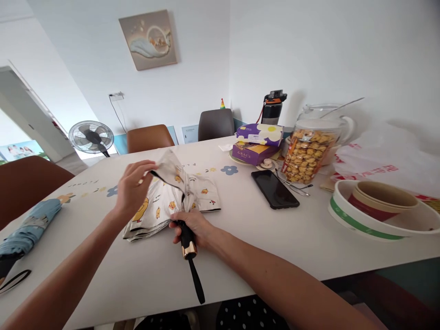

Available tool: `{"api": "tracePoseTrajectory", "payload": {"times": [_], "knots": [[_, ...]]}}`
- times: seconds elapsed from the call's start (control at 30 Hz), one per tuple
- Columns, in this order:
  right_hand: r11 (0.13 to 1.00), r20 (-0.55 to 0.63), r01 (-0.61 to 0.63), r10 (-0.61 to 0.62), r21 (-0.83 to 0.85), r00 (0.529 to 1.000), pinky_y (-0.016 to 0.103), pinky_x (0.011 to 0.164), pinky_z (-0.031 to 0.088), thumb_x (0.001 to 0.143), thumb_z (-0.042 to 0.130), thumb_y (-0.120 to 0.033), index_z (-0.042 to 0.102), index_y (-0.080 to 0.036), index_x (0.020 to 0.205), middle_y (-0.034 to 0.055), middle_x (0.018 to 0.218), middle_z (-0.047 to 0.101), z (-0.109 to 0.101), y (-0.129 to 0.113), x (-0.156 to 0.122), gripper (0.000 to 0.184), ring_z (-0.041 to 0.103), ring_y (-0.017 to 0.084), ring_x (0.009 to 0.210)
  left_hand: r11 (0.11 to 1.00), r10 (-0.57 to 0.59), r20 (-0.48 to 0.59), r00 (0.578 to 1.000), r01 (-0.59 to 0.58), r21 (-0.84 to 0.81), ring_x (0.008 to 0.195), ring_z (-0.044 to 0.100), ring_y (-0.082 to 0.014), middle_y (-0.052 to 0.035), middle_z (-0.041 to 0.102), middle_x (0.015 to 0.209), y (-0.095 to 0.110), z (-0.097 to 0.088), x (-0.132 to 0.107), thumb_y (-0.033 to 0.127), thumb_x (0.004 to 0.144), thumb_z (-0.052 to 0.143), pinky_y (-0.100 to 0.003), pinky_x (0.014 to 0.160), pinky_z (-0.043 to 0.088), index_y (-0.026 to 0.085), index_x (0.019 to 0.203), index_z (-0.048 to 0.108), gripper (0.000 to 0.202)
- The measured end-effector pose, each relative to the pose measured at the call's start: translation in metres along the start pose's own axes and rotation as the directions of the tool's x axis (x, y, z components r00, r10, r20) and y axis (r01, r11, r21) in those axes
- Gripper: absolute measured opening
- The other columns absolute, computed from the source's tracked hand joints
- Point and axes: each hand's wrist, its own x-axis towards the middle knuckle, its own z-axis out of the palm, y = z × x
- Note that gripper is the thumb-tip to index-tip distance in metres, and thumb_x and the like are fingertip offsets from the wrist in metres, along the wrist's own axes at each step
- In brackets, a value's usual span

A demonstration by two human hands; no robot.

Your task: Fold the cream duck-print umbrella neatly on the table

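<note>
A white folding umbrella (161, 201) printed with yellow ducks lies loosely collapsed on the white table (240, 229). My right hand (194, 228) is wrapped round its black handle (187, 240), just above the gold ring, with the black wrist strap trailing toward the table's front edge. My left hand (132, 185) is raised over the canopy and pinches a fold of its fabric and a rib tip.
A folded blue umbrella (29, 229) lies at the left edge. A black phone (274, 189), purple boxes (256, 144), a snack jar (307, 153), a glass jug, stacked paper bowls (381, 206) and a plastic bag sit to the right. Chairs and a fan stand behind.
</note>
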Motion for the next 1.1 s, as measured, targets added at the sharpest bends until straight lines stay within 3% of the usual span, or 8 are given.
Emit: {"api": "tracePoseTrajectory", "payload": {"times": [0.17,0.3,0.4,0.57,0.67,0.73,0.83,1.1], "knots": [[0.999,-0.014,0.020,-0.021,-0.041,1.000,0.029,0.038,0.053,0.077,0.055,-0.011,0.049,-0.011,0.069,0.0004,0.059,0.055,0.002,0.000,-0.003,0.009,0.046,0.007,0.038,0.971,-0.231,-0.118,0.966,0.236,0.025,0.106,0.052,-0.0179,-0.0001,0.059,0.112,-0.042,-0.025,-0.039,0.025,0.080,0.046,-0.027,0.082,0.047,0.025,0.093,0.063,0.022],[0.998,-0.016,0.046,-0.046,-0.043,0.999,0.028,0.038,0.052,0.075,0.056,-0.012,0.049,-0.012,0.068,0.0009,0.062,0.056,0.002,0.001,-0.003,0.011,0.045,0.006,0.039,0.849,-0.527,0.220,0.821,0.521,0.088,0.096,0.058,-0.0205,-0.0002,0.061,0.110,-0.081,-0.024,-0.069,0.031,0.073,0.049,-0.028,0.075,0.049,0.025,0.089,0.065,0.024],[0.998,-0.023,0.040,-0.041,-0.050,0.999,0.027,0.036,0.051,0.075,0.057,-0.013,0.050,-0.012,0.068,0.0011,0.062,0.056,0.001,0.002,-0.001,0.010,0.046,0.007,0.039,0.808,-0.586,0.429,0.687,0.532,0.251,0.100,0.056,-0.0232,0.0013,0.061,0.114,-0.095,-0.025,-0.076,0.027,0.070,0.046,-0.032,0.083,0.046,0.026,0.084,0.067,0.025],[0.996,-0.024,0.028,-0.030,-0.081,0.999,0.026,0.036,0.050,0.074,0.057,-0.013,0.051,-0.011,0.066,0.0008,0.060,0.056,0.001,0.002,-0.001,0.010,0.046,0.006,0.039,0.821,-0.566,0.284,0.773,0.499,0.279,0.105,0.054,-0.0240,0.0019,0.057,0.119,-0.075,-0.024,-0.061,0.027,0.074,0.040,-0.038,0.088,0.044,0.027,0.096,0.063,0.032],[0.996,-0.014,0.034,-0.035,-0.085,0.999,0.026,0.036,0.050,0.073,0.057,-0.013,0.052,-0.011,0.068,0.0002,0.059,0.055,0.001,0.001,-0.002,0.007,0.046,0.007,0.038,0.959,-0.285,0.451,0.846,0.249,0.138,0.121,0.041,-0.0237,0.0003,0.047,0.131,-0.049,-0.015,-0.051,0.032,0.074,0.047,-0.038,0.099,0.036,0.027,0.112,0.056,0.039],[0.995,0.003,0.045,-0.044,-0.087,0.999,0.026,0.036,0.050,0.072,0.059,-0.013,0.054,-0.011,0.073,-0.0004,0.059,0.055,0.001,0.000,-0.002,0.005,0.045,0.007,0.039,0.997,-0.065,0.596,0.800,0.028,0.071,0.131,0.027,-0.0231,0.0012,0.034,0.142,-0.035,-0.008,-0.049,0.029,0.073,0.049,-0.040,0.106,0.026,0.029,0.124,0.047,0.052],[0.994,0.014,0.052,-0.050,-0.097,0.999,0.024,0.034,0.047,0.071,0.060,-0.014,0.056,-0.011,0.075,-0.0003,0.060,0.055,0.000,0.000,-0.002,0.006,0.045,0.007,0.038,0.984,0.047,0.683,0.729,-0.152,0.095,0.135,0.018,-0.0240,0.0016,0.024,0.147,-0.028,0.004,-0.052,0.021,0.073,0.047,-0.048,0.108,0.018,0.032,0.135,0.034,0.064],[0.995,-0.091,0.045,-0.053,-0.091,0.994,0.022,0.031,0.041,0.070,0.056,-0.010,0.047,-0.014,0.060,-0.0024,0.052,0.048,0.005,0.000,-0.003,0.014,0.043,0.007,0.036,0.907,0.298,0.367,0.881,-0.381,0.179,0.120,0.045,-0.0172,-0.0044,0.054,0.125,-0.036,0.018,-0.061,0.011,0.085,0.032,-0.039,0.103,0.032,0.022,0.116,0.055,0.040]]}}
